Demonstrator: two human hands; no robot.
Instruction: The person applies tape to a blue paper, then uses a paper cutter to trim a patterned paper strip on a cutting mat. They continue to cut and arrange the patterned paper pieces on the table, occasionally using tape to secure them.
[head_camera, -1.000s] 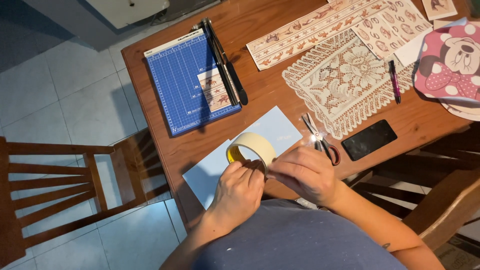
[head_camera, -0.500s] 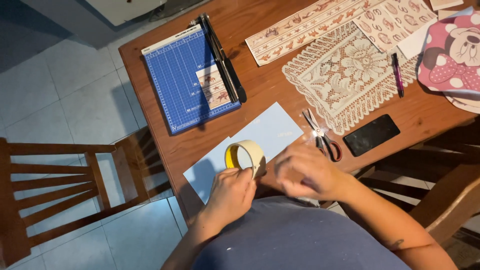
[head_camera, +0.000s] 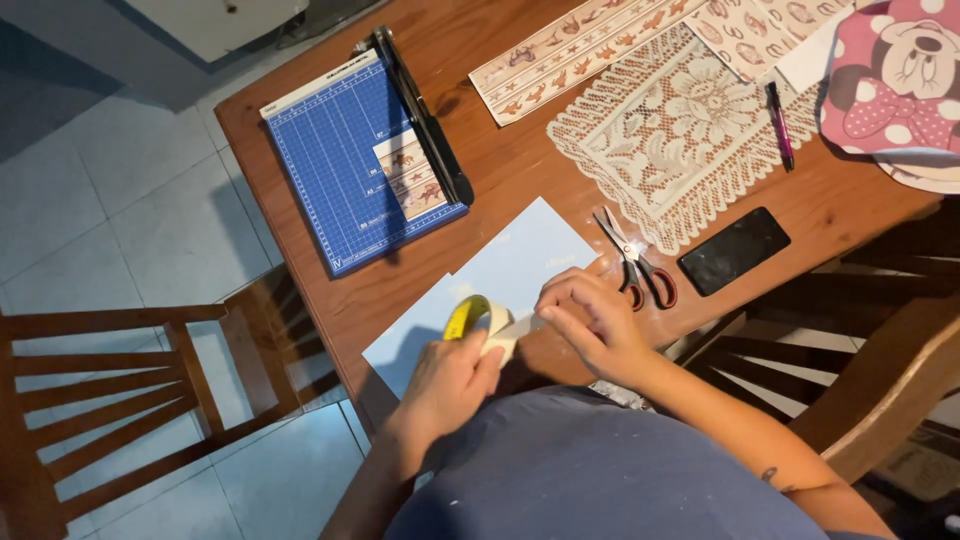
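Tape-peeling step in hand — left hand (head_camera: 452, 375) gripping cream tape roll (head_camera: 478, 322) over pale blue card (head_camera: 520, 262) at surface edge, right hand (head_camera: 590, 320) pinching its free end — next likely calling for scissors (head_camera: 634, 268).

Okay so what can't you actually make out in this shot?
Head view only:
- Free end of the tape roll: covered by the right hand.
- Left hand palm side: turned away.
- Light blue paper near edge: under both hands.
- Pink pouch: cut off by the frame's right edge.
- Paper cutter markings: too small.
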